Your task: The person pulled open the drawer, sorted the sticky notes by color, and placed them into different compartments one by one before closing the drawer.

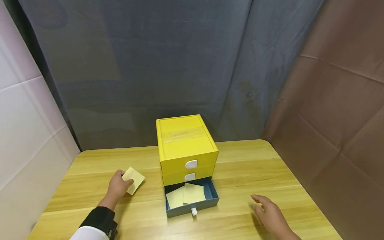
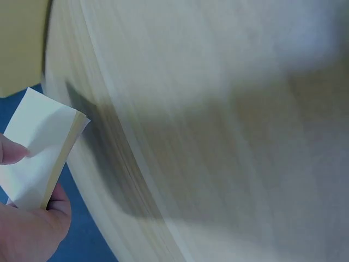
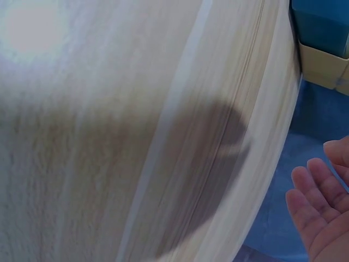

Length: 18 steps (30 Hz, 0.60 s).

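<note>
Backdrop: I see a grey cloth [image 1: 156, 60] hanging behind the scene, a brown cloth [image 1: 339, 110] to the right and a white panel [image 1: 27, 133] to the left.
Surface: a pale wooden surface [image 1: 270, 170] carries everything I am watching.
Drawer box: a yellow drawer box [image 1: 184, 143] stands upright near the middle of the surface, towards the back edge. Its top two drawers are pushed in, each with a white handle.
Open drawer: the bottom drawer [image 1: 210, 195], blue inside, is pulled out towards me, with its own white handle at the front.
Pads in drawer: two pale yellow note pads [image 1: 186, 195] lie flat in the open drawer, one overlapping the other.
Right hand: my right hand [image 1: 271, 215] is over the surface to the right of the open drawer and well apart from it. Its grip is loose, fingers spread and relaxed, holding nothing. The right wrist view shows the palm and straight fingers [image 3: 316, 202].
Left hand: my left hand [image 1: 118, 185] sits left of the drawer box, its grip closed on a pad.
Held pad: the note pad [image 1: 134, 180] is pinched between thumb and fingers [image 2: 11, 150], tilted, low over the surface and left of the box. The left wrist view shows its layered edge, though that view is blurred.
</note>
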Each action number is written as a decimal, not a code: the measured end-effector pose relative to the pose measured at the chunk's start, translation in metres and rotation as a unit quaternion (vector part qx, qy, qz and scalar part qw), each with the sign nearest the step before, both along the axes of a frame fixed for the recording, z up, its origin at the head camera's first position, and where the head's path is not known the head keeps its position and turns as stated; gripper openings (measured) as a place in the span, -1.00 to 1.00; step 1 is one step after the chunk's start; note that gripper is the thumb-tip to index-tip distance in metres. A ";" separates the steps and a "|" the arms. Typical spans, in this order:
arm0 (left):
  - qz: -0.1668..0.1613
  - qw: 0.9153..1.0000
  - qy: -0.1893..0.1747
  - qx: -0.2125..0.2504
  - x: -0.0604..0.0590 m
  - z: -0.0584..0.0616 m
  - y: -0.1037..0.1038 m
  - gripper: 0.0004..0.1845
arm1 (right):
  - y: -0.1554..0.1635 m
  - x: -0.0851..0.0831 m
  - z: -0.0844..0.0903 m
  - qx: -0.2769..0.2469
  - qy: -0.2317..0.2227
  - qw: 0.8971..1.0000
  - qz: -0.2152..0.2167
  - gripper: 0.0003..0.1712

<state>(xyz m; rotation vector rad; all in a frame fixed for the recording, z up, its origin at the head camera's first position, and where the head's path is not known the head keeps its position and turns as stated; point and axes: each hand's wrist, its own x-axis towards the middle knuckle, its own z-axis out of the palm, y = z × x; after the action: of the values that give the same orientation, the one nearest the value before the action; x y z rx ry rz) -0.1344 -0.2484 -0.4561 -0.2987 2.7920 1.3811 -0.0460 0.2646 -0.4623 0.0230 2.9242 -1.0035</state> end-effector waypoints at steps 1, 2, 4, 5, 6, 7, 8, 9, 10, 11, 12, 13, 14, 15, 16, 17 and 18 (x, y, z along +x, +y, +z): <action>-0.001 1.000 0.003 0.003 0.002 0.001 0.002 -0.72 | 0.000 0.000 0.000 0.000 0.002 1.000 0.001 -0.51; -0.001 1.000 0.007 0.006 0.005 0.002 0.003 -0.72 | 0.000 0.000 0.001 0.000 0.004 1.000 0.001 -0.51; -0.003 1.000 0.017 0.011 0.010 0.003 0.008 -0.72 | 0.000 0.001 0.002 0.000 0.007 1.000 0.001 -0.51; -0.005 1.000 0.020 0.015 0.013 0.004 0.010 -0.72 | 0.000 0.002 0.002 0.001 0.008 1.000 0.001 -0.52; -0.006 1.000 0.024 0.018 0.017 0.004 0.012 -0.72 | 0.000 0.002 0.002 0.000 0.010 1.000 0.001 -0.52; -0.009 0.999 0.027 0.020 0.020 0.004 0.014 -0.71 | 0.000 0.002 0.002 0.000 0.011 1.000 0.001 -0.52; -0.010 0.999 0.030 0.019 0.024 0.003 0.017 -0.71 | -0.001 0.003 0.002 0.000 0.012 1.000 0.001 -0.53; -0.014 0.999 0.034 0.019 0.027 0.003 0.019 -0.71 | -0.001 0.003 0.001 0.000 0.013 1.000 0.001 -0.53; -0.017 0.999 0.037 0.018 0.030 0.003 0.022 -0.70 | -0.001 0.003 0.001 0.001 0.014 1.000 0.002 -0.53; -0.020 0.999 0.041 0.015 0.033 0.004 0.024 -0.70 | -0.001 0.003 0.000 0.001 0.015 1.000 0.002 -0.53; -0.021 0.999 0.048 0.009 0.036 0.004 0.027 -0.69 | -0.001 0.003 0.000 0.000 0.015 1.000 0.002 -0.53; -0.024 0.998 0.054 0.005 0.038 0.006 0.030 -0.69 | -0.001 0.003 0.000 -0.001 0.014 1.000 0.001 -0.53; -0.025 0.998 0.059 0.003 0.041 0.007 0.032 -0.69 | -0.001 0.002 0.000 -0.002 0.012 1.000 0.001 -0.52; -0.027 0.998 0.064 -0.001 0.043 0.009 0.035 -0.69 | -0.001 0.002 0.000 -0.003 0.011 1.000 0.000 -0.52; -0.029 0.997 0.074 -0.007 0.045 0.011 0.038 -0.69 | -0.001 0.002 0.000 -0.005 0.009 1.000 0.001 -0.52; -0.031 0.996 0.079 -0.013 0.048 0.013 0.041 -0.70 | -0.001 0.002 0.001 -0.006 0.008 1.000 0.001 -0.52; -0.033 0.996 0.086 -0.020 0.049 0.016 0.044 -0.71 | -0.001 0.002 0.001 -0.007 0.006 1.000 0.002 -0.52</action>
<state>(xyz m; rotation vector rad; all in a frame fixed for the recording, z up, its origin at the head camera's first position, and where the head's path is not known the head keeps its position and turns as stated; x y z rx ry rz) -0.0850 -0.2043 -0.4402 -0.0913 2.9385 1.4021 -0.0441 0.2632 -0.4616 0.0105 2.9272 -1.0279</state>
